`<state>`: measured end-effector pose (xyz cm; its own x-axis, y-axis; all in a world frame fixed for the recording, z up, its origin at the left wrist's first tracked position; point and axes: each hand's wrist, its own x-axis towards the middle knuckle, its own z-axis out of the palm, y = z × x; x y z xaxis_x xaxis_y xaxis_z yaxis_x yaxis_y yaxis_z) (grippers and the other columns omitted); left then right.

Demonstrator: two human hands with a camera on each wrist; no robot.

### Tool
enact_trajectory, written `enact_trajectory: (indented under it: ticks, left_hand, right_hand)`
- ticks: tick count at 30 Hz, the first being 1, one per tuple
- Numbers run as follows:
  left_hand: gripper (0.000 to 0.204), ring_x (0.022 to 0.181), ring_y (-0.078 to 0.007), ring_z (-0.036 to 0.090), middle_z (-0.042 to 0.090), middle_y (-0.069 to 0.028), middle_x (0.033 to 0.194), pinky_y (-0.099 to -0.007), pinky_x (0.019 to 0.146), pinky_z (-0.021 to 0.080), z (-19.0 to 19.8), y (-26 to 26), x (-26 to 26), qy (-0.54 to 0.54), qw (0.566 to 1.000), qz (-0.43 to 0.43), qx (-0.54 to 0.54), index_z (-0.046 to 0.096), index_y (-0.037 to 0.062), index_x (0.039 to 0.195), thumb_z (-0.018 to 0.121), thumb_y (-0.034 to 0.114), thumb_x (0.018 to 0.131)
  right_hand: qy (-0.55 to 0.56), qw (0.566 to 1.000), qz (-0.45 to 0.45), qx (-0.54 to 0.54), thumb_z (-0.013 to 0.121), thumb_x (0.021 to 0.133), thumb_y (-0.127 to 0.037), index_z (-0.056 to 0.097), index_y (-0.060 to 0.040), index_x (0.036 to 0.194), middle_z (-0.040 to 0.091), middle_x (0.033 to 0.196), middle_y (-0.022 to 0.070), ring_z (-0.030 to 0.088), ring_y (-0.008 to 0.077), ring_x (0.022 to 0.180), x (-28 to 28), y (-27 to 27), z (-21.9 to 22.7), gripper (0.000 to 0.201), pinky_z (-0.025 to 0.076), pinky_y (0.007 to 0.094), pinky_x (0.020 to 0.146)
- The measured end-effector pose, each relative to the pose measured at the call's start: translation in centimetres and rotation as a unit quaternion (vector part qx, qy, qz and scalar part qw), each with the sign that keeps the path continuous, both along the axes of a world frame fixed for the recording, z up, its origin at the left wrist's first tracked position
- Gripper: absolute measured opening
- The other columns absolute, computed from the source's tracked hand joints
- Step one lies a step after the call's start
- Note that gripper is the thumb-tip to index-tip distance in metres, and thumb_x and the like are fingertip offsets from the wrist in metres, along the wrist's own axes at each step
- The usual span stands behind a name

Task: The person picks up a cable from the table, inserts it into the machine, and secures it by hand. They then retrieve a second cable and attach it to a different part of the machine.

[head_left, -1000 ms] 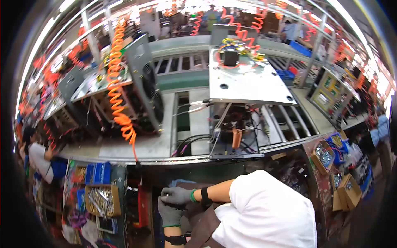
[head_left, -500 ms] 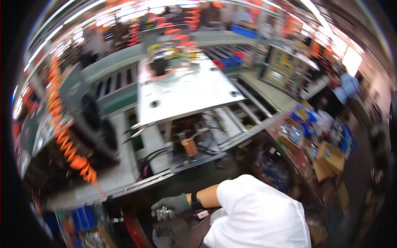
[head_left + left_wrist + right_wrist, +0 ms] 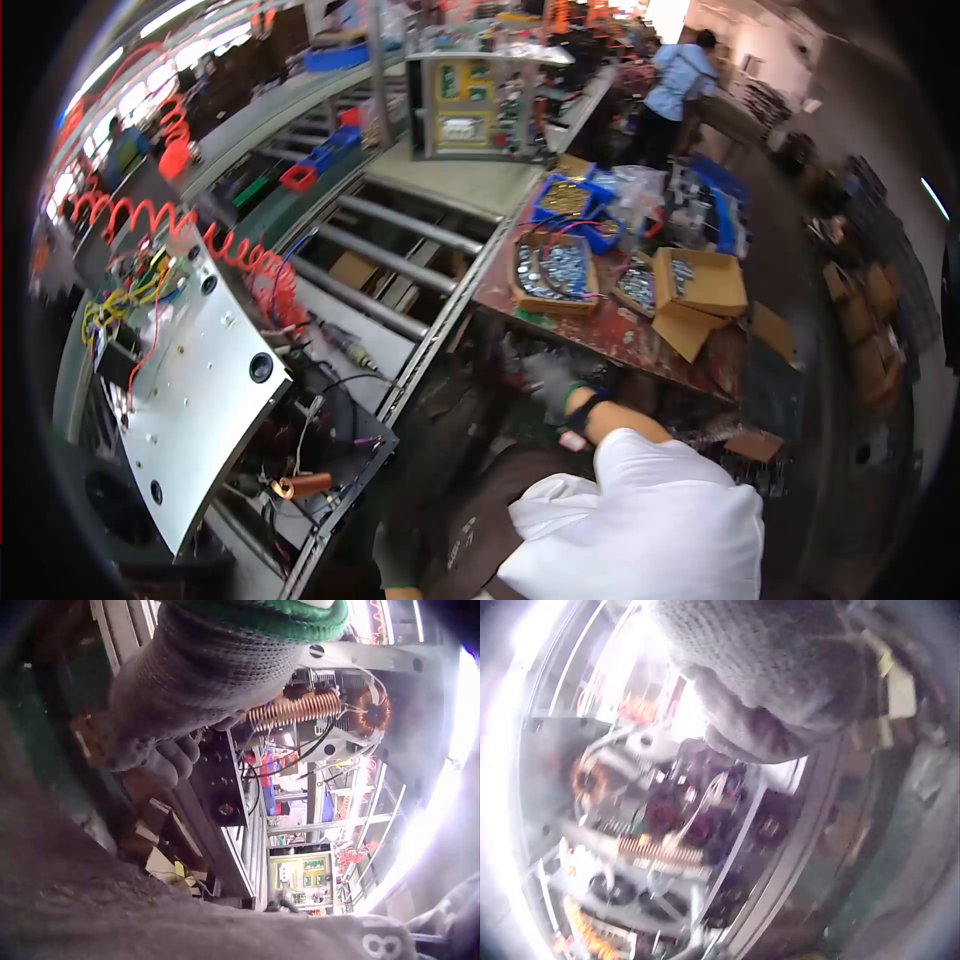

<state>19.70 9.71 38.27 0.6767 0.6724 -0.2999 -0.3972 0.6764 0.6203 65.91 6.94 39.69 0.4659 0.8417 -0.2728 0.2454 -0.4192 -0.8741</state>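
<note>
My right hand (image 3: pixel 552 385), in a grey glove, is blurred and stretched out over the dark space before the red-brown bench (image 3: pixel 630 345). Its fingers bend inward in the right wrist view; what they hold cannot be told. Nearest to it stands a cardboard box of small metal fasteners (image 3: pixel 565 270). The left hand (image 3: pixel 398 553), gloved too, hangs low beside the dark apron (image 3: pixel 480 525). Seen from the left wrist, its fingers (image 3: pixel 174 761) are loosely curled and show nothing between them. Behind it in that view is an electrical unit with a copper coil (image 3: pixel 296 711).
A chassis with a pale metal panel (image 3: pixel 200 390) and loose wiring stands on the line at left. Metal rollers (image 3: pixel 400 265) run beyond it toward another cabinet (image 3: pixel 480 105). Blue bins (image 3: pixel 565 200) and an open carton (image 3: pixel 700 285) crowd the bench. A person (image 3: pixel 680 90) stands farther back.
The hands were together at first, then apart, with shiny metal pieces at the right hand's fingers. The right hand has swung out toward the bench; the head view has turned right.
</note>
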Motion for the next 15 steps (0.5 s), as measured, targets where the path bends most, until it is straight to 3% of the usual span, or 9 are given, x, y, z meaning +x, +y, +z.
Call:
enact_trajectory:
  ticks: [1, 2, 3, 4, 5, 6, 7, 9, 15]
  left_hand:
    - [0.031, 0.107, -0.0267, 0.052, 0.056, -0.0078, 0.115, -0.0447, 0.092, 0.041, -3.0, 0.3, 0.2, 0.049, 0.994, 0.051, -0.087, 0.052, 0.0114, 0.116, 0.045, 0.03, 0.092]
    - [0.031, 0.107, -0.0289, 0.052, 0.056, -0.0093, 0.115, -0.0455, 0.093, 0.04, -5.0, -0.3, -0.3, 0.094, 0.974, 0.111, -0.175, 0.052, 0.0114, 0.116, 0.046, 0.028, 0.091]
    - [0.03, 0.106, -0.0281, 0.051, 0.055, -0.0092, 0.114, -0.0439, 0.093, 0.04, -3.9, -0.8, 0.4, 0.123, 0.969, 0.114, -0.18, 0.051, 0.0116, 0.115, 0.039, 0.028, 0.093]
    - [0.03, 0.105, -0.0273, 0.051, 0.054, -0.0091, 0.113, -0.0423, 0.093, 0.039, -1.8, -0.3, 2.3, 0.149, 0.964, 0.117, -0.186, 0.051, 0.0119, 0.113, 0.033, 0.028, 0.095]
    - [0.031, 0.106, -0.0278, 0.051, 0.054, -0.0095, 0.114, -0.0429, 0.093, 0.04, 0.0, 0.0, 3.8, 0.159, 0.958, 0.143, -0.191, 0.05, 0.0109, 0.115, 0.035, 0.028, 0.095]
    - [0.032, 0.107, -0.0283, 0.051, 0.054, -0.0099, 0.115, -0.0436, 0.092, 0.041, 1.5, 0.2, 4.9, 0.168, 0.952, 0.165, -0.195, 0.05, 0.0099, 0.117, 0.037, 0.028, 0.095]
    - [0.032, 0.107, -0.0283, 0.051, 0.054, -0.0099, 0.115, -0.0436, 0.092, 0.041, 1.9, 0.6, 5.5, 0.172, 0.945, 0.194, -0.2, 0.05, 0.0099, 0.117, 0.037, 0.028, 0.095]
    - [0.033, 0.103, -0.028, 0.055, 0.056, -0.0132, 0.112, -0.045, 0.088, 0.044, 1.5, 1.6, 7.3, 0.228, 0.929, 0.205, -0.206, 0.051, 0.0094, 0.119, 0.051, 0.026, 0.091]
    - [0.039, 0.098, -0.0246, 0.058, 0.057, -0.0125, 0.108, -0.04, 0.084, 0.048, 1.8, 3.3, 11.6, 0.26, 0.921, 0.215, -0.193, 0.049, 0.0063, 0.122, 0.055, 0.028, 0.09]
  right_hand:
    - [-0.437, 0.888, 0.091, -0.109, 0.057, 0.077, -0.015, 0.063, -0.0089, 0.08, 0.06, 0.069, 0.0142, 0.058, 0.0357, 0.06, 3.3, -1.9, 1.0, 0.009, 0.045, 0.0469, 0.054]
    - [-0.556, 0.831, -0.024, 0.007, 0.057, 0.078, -0.016, 0.064, -0.0078, 0.083, 0.061, 0.07, 0.014, 0.06, 0.0352, 0.065, 7.4, -4.5, -3.4, 0.012, 0.047, 0.0464, 0.058]
    - [-0.489, 0.853, -0.018, -0.182, 0.057, 0.08, -0.018, 0.063, -0.0055, 0.089, 0.064, 0.081, 0.0173, 0.061, 0.0346, 0.074, 9.7, -5.3, -0.3, 0.017, 0.048, 0.045, 0.064]
    - [-0.505, 0.846, -0.098, -0.139, 0.057, 0.08, -0.024, 0.061, -0.002, 0.092, 0.063, 0.087, 0.0211, 0.062, 0.0356, 0.08, 14.0, -7.8, -3.8, 0.026, 0.048, 0.0446, 0.067]
    - [-0.232, 0.885, -0.398, -0.063, 0.055, 0.082, -0.026, 0.059, -0.0017, 0.094, 0.063, 0.085, 0.0224, 0.061, 0.0368, 0.079, 14.4, -5.8, -0.3, 0.027, 0.047, 0.0464, 0.067]
    - [-0.288, 0.884, -0.357, -0.089, 0.052, 0.084, -0.026, 0.057, -0.0027, 0.097, 0.062, 0.086, 0.0239, 0.061, 0.0389, 0.08, 17.7, -7.8, -2.8, 0.027, 0.045, 0.0479, 0.068]
    - [-0.315, 0.849, -0.37, -0.208, 0.051, 0.086, -0.027, 0.057, -0.0056, 0.1, 0.062, 0.088, 0.0237, 0.06, 0.0391, 0.082, 16.1, -6.9, 1.2, 0.026, 0.045, 0.0479, 0.072]
    - [-0.363, 0.872, -0.28, -0.171, 0.051, 0.088, -0.032, 0.055, -0.0144, 0.102, 0.059, 0.102, 0.0212, 0.058, 0.0413, 0.093, 17.9, -7.4, 0.6, 0.023, 0.047, 0.0478, 0.079]
    - [-0.494, 0.84, -0.155, -0.159, 0.048, 0.091, -0.029, 0.054, -0.0124, 0.118, 0.049, 0.119, 0.0202, 0.05, 0.0378, 0.108, 20.1, -7.3, -3.0, 0.032, 0.043, 0.0445, 0.089]
